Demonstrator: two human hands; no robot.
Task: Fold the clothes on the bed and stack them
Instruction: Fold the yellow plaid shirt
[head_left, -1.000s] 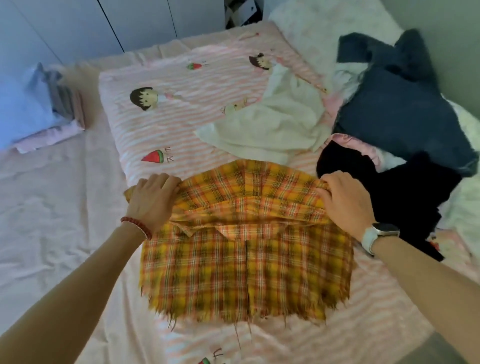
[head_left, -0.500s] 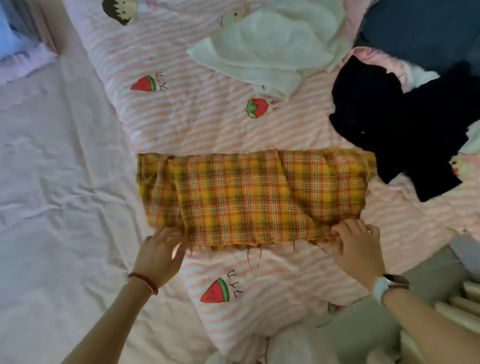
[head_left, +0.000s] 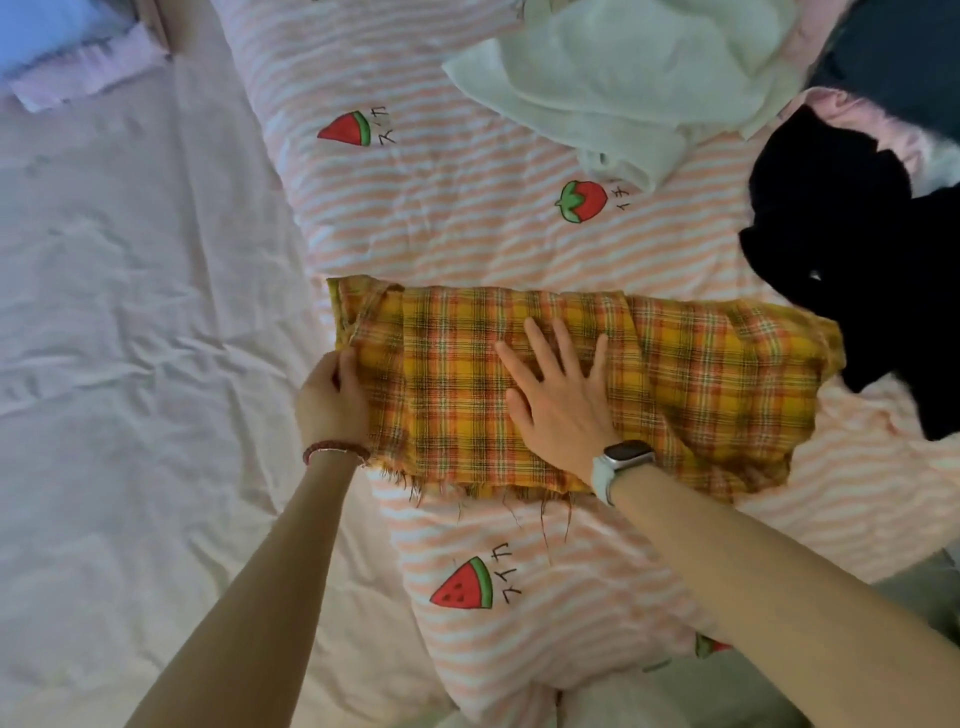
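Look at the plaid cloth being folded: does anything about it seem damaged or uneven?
Yes. The plaid cloth has a frayed near edge with loose threads trailing onto the striped quilt. Its right end also slants and sits crooked.

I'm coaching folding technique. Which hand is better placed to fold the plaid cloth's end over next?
Left, probably. The left hand already grips the plaid cloth at its left end, free to carry it across. The right hand lies flat mid-cloth, suited to anchoring.
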